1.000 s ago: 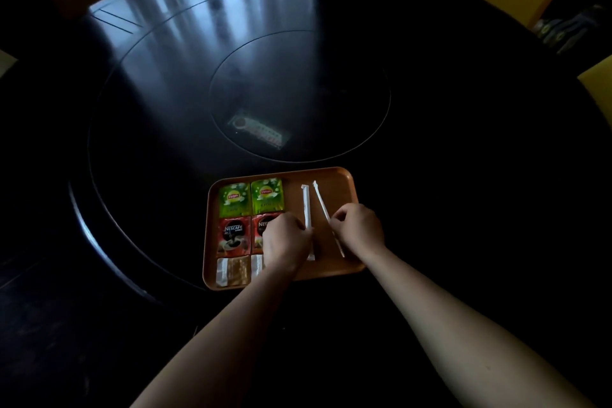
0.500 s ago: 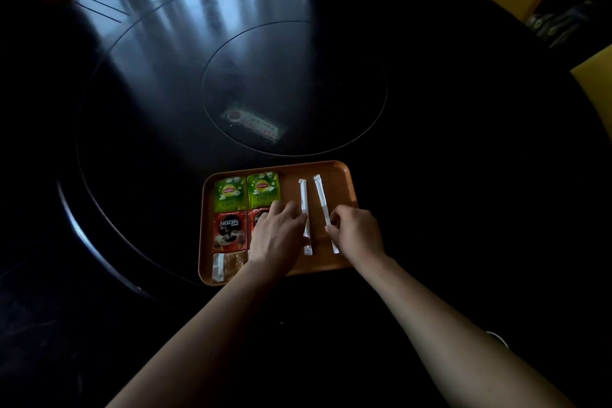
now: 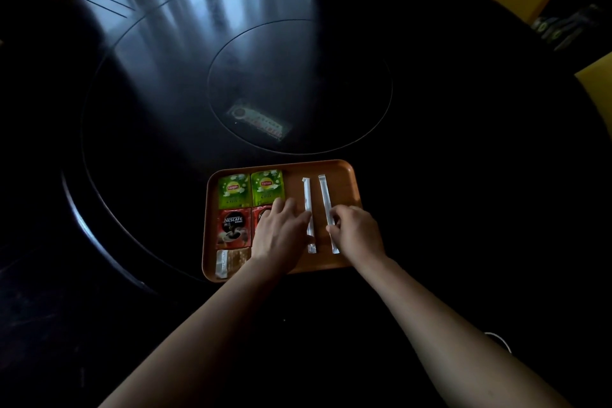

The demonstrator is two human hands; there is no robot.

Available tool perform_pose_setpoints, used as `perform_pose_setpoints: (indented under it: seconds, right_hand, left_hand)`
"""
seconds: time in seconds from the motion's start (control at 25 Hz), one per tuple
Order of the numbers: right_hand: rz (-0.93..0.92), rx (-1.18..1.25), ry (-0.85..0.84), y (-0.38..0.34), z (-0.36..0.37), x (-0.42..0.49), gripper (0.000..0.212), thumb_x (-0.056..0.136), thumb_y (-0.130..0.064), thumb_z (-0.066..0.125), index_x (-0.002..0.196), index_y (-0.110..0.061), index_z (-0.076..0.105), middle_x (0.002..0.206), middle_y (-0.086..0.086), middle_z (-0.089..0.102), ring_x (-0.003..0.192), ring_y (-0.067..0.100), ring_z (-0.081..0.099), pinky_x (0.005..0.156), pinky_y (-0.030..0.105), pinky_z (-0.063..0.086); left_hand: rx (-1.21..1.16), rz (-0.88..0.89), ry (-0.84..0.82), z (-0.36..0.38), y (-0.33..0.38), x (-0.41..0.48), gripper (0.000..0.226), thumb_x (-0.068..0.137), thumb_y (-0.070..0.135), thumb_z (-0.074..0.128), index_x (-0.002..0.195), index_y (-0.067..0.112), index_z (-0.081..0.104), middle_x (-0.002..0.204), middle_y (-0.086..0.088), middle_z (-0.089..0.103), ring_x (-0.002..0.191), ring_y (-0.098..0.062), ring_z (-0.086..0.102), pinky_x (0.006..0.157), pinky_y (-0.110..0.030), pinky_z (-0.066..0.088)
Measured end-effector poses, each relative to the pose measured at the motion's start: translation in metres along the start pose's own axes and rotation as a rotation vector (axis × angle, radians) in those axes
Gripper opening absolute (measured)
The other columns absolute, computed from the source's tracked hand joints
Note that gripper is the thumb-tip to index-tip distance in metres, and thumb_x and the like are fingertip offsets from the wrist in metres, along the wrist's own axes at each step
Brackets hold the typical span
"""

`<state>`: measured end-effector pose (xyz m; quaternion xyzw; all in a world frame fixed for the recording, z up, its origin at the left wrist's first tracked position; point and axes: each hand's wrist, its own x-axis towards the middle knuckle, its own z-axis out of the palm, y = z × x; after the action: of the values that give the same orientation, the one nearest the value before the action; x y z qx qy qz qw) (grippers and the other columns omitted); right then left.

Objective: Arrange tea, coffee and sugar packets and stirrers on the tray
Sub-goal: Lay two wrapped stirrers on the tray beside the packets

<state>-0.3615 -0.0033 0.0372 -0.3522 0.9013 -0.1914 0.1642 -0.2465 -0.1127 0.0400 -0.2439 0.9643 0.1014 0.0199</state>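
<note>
Orange tray (image 3: 344,172) sitting at the near edge of the dark round surface (image 3: 165,76), left hand (image 3: 281,232) lying flat with fingers spread beside the left stirrer (image 3: 308,214), right hand (image 3: 359,230) pinching the right stirrer (image 3: 326,205), tea packets (image 3: 250,189), coffee packet (image 3: 233,228) and sugar packet (image 3: 230,262) filling the tray's left half.

packets (image 3: 233,190) left on tray (image 3: 344,172), stirrers (image 3: 325,205) right

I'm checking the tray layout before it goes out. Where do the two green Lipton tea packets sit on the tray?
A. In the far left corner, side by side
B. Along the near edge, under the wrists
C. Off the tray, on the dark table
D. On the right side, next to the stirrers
A: the two green Lipton tea packets lie side by side in the far left corner of the tray, above the red Nescafe packets.
</note>
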Motion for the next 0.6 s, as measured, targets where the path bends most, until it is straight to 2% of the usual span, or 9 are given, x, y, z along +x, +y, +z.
perform_pose_setpoints:
  seconds: [0.2,0.32,0.44,0.52,0.6]
  right_hand:
    - [0.036,0.022,0.022,-0.003,0.001,-0.001,0.031,0.088,-0.020,0.068,0.117,-0.012,0.061,0.109,0.008,0.067,0.098,0.025,0.064,0.083,0.033,0.053]
    - [0.050,0.063,0.075,0.001,-0.004,-0.002,0.025,0.087,-0.020,0.068,0.112,-0.014,0.063,0.106,0.007,0.069,0.096,0.024,0.065,0.081,0.033,0.053]
    - [0.075,0.120,0.177,0.013,-0.011,-0.004,0.018,0.085,-0.022,0.070,0.103,-0.017,0.067,0.099,0.002,0.072,0.091,0.020,0.066,0.077,0.028,0.053]
    - [0.109,0.125,0.220,0.020,-0.015,-0.006,0.015,0.085,-0.023,0.071,0.099,-0.018,0.068,0.095,0.001,0.072,0.087,0.018,0.067,0.072,0.024,0.049]
    - [0.129,0.124,0.237,0.029,-0.017,-0.008,0.012,0.085,-0.022,0.071,0.095,-0.017,0.068,0.091,0.001,0.072,0.083,0.018,0.066,0.069,0.022,0.045]
  left_hand:
    - [-0.021,-0.006,0.005,0.001,0.001,-0.001,0.055,0.081,0.045,0.074,0.130,0.027,0.057,0.123,-0.007,0.055,0.116,-0.028,0.045,0.087,-0.040,0.048]
    - [-0.045,-0.021,0.016,-0.004,0.000,-0.004,0.054,0.083,0.046,0.071,0.131,0.027,0.056,0.125,-0.008,0.054,0.116,-0.027,0.045,0.089,-0.039,0.048]
    - [-0.165,-0.127,0.089,-0.014,-0.011,-0.019,0.042,0.086,0.039,0.070,0.125,0.025,0.062,0.123,-0.007,0.057,0.112,-0.027,0.048,0.086,-0.038,0.047]
    - [-0.214,-0.219,0.196,-0.020,-0.028,-0.038,0.033,0.087,0.037,0.070,0.116,0.021,0.067,0.111,-0.006,0.063,0.102,-0.026,0.053,0.077,-0.036,0.047]
    - [-0.270,-0.344,0.263,-0.024,-0.051,-0.057,0.028,0.087,0.035,0.070,0.109,0.018,0.070,0.103,-0.007,0.064,0.097,-0.027,0.055,0.075,-0.038,0.047]
